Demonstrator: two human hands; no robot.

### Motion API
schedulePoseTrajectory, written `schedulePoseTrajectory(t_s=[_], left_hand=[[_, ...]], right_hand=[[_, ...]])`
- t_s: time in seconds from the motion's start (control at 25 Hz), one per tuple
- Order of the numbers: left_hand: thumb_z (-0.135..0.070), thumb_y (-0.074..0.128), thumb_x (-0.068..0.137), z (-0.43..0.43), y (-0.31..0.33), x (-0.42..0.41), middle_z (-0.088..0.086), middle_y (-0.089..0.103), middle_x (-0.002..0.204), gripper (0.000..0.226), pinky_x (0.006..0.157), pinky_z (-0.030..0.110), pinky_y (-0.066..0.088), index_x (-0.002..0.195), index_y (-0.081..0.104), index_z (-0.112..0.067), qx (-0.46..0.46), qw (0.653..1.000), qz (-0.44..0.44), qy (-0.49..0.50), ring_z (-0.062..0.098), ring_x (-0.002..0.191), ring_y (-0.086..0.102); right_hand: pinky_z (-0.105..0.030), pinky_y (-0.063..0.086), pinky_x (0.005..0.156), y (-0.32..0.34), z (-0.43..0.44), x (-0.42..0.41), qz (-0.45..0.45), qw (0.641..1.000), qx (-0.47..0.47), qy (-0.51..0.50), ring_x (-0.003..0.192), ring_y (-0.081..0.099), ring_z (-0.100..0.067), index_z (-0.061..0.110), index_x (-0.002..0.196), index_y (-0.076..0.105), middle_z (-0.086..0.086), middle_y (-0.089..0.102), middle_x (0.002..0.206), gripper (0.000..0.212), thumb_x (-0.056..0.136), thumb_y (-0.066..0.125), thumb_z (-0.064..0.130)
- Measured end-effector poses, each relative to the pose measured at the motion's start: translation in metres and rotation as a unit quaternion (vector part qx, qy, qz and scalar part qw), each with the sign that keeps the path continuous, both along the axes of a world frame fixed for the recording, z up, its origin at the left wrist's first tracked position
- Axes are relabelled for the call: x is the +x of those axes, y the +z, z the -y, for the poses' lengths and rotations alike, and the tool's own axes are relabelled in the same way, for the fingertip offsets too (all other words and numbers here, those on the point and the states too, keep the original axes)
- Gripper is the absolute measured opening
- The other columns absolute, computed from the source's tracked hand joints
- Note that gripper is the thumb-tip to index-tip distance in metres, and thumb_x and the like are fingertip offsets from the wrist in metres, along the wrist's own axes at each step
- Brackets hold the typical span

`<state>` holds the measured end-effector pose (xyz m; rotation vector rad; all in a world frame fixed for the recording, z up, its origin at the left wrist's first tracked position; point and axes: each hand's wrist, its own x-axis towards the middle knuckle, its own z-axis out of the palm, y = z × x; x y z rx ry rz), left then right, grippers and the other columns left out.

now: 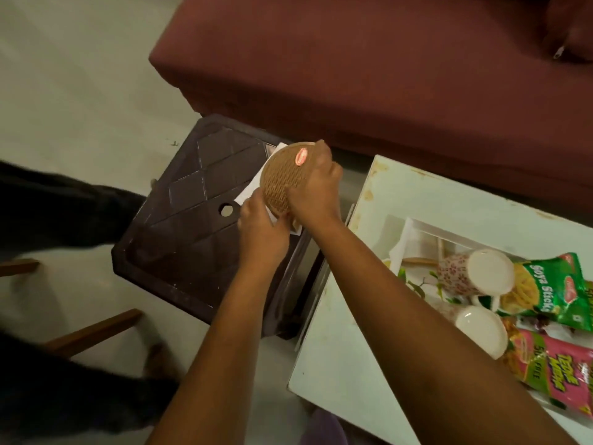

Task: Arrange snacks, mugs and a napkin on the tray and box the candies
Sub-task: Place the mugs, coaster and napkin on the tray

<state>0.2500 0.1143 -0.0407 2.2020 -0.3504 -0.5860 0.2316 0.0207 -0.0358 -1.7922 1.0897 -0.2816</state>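
Observation:
Over the dark brown plastic stool (pixel 192 226) I hold a round tan box (pixel 282 175) with a woven-pattern lid and a red oval label. My right hand (pixel 313 187) grips its right rim and my left hand (pixel 261 226) holds its lower left edge. A white napkin (pixel 248 192) lies under the box on the stool. On the white table at the right, a white tray (pixel 417 229) carries two upturned mugs (pixel 475 274), (pixel 481 329), a green Soya Sticks packet (pixel 552 290) and a pink snack packet (pixel 555 364).
A maroon sofa (pixel 369 69) runs along the back. The white table (pixel 353 332) stands close to the stool's right side. Wooden chair legs (pixel 93 329) and a dark blurred shape (pixel 48 207) sit at the left on the pale floor.

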Motion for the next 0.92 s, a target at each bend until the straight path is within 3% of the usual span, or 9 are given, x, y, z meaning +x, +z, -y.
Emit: schedulePoseTrajectory(t_s=[0.08,0.16,0.24,0.44,0.56,0.64,0.72,0.8,0.92], left_hand=[[-0.017,0.056,0.09,0.005,-0.001,0.002,0.008,0.038,0.143,0.059,0.099,0.044,0.048,0.143,0.03,-0.02,-0.028,0.999,-0.045,-0.007,0.023,0.125,0.046],[-0.012,0.053,0.092,0.007,0.002,-0.001,0.002,0.041,0.141,0.061,0.088,0.028,0.054,0.145,0.026,-0.025,-0.093,0.99,-0.103,0.039,0.014,0.117,0.051],[-0.012,0.054,0.092,0.008,0.008,-0.006,-0.01,0.052,0.123,0.057,0.072,0.012,0.051,0.142,0.03,-0.025,-0.146,0.98,-0.102,0.083,0.005,0.103,0.055],[-0.015,0.059,0.089,0.034,0.029,-0.05,-0.007,0.066,0.101,0.029,0.076,0.013,0.054,0.117,0.061,-0.02,-0.155,0.987,-0.006,0.032,0.002,0.091,0.063],[-0.02,0.059,0.09,0.053,0.03,-0.105,-0.005,0.067,0.103,0.028,0.082,0.016,0.052,0.117,0.063,-0.02,-0.121,0.989,0.051,-0.064,0.004,0.092,0.063],[-0.023,0.058,0.09,0.06,0.023,-0.142,0.001,0.07,0.103,0.026,0.085,0.021,0.052,0.115,0.064,-0.016,-0.095,0.984,0.076,-0.128,0.01,0.093,0.064],[-0.022,0.058,0.091,0.063,0.008,-0.171,0.002,0.07,0.093,0.019,0.081,0.017,0.052,0.103,0.067,-0.012,-0.077,0.979,0.081,-0.172,0.011,0.084,0.064],[-0.019,0.056,0.092,0.061,-0.009,-0.193,-0.011,0.067,0.08,0.011,0.07,0.004,0.045,0.09,0.066,-0.018,-0.063,0.982,0.013,-0.178,0.004,0.073,0.061],[-0.02,0.056,0.093,0.05,-0.029,-0.218,-0.012,0.066,0.086,0.009,0.072,-0.008,0.037,0.096,0.065,-0.019,-0.033,0.977,-0.043,-0.204,-0.006,0.07,0.059]], right_hand=[[-0.038,0.049,0.096,-0.004,0.0,0.001,0.018,0.996,0.072,-0.055,0.122,0.052,-0.028,0.016,0.139,0.032,-0.013,0.047,0.138,0.068,0.081,0.068,0.012],[-0.035,0.051,0.095,-0.006,0.002,-0.005,0.017,0.991,0.12,-0.056,0.116,0.058,-0.025,0.014,0.129,0.046,-0.009,0.058,0.128,0.047,0.086,0.062,0.009],[-0.04,0.051,0.096,-0.004,0.009,-0.015,0.034,0.981,0.17,-0.083,0.113,0.06,-0.023,0.013,0.127,0.05,-0.007,0.062,0.122,0.039,0.089,0.057,0.006],[-0.039,0.053,0.093,0.013,0.026,-0.08,0.096,0.956,0.244,-0.131,0.105,0.061,-0.014,0.02,0.117,0.054,0.005,0.063,0.111,0.023,0.094,0.049,0.017],[-0.017,0.052,0.072,0.023,0.037,-0.131,0.098,0.956,0.233,-0.151,0.087,0.063,0.005,0.035,0.102,0.061,0.026,0.067,0.091,0.024,0.091,0.046,0.049],[-0.011,0.048,0.062,0.023,0.046,-0.162,0.056,0.96,0.223,-0.163,0.077,0.064,0.004,0.037,0.095,0.058,0.025,0.067,0.083,0.028,0.084,0.05,0.06],[-0.023,0.053,0.07,0.013,0.052,-0.185,-0.016,0.96,0.213,-0.181,0.083,0.065,-0.007,0.033,0.094,0.058,0.012,0.068,0.09,0.019,0.085,0.057,0.049],[-0.034,0.052,0.072,0.002,0.058,-0.206,-0.101,0.964,0.161,-0.186,0.084,0.063,-0.022,0.02,0.093,0.058,-0.001,0.065,0.088,0.009,0.087,0.052,0.021],[-0.035,0.044,0.07,-0.016,0.058,-0.222,-0.19,0.965,0.092,-0.154,0.086,0.056,-0.029,0.004,0.106,0.053,-0.015,0.059,0.094,0.025,0.082,0.045,-0.001]])
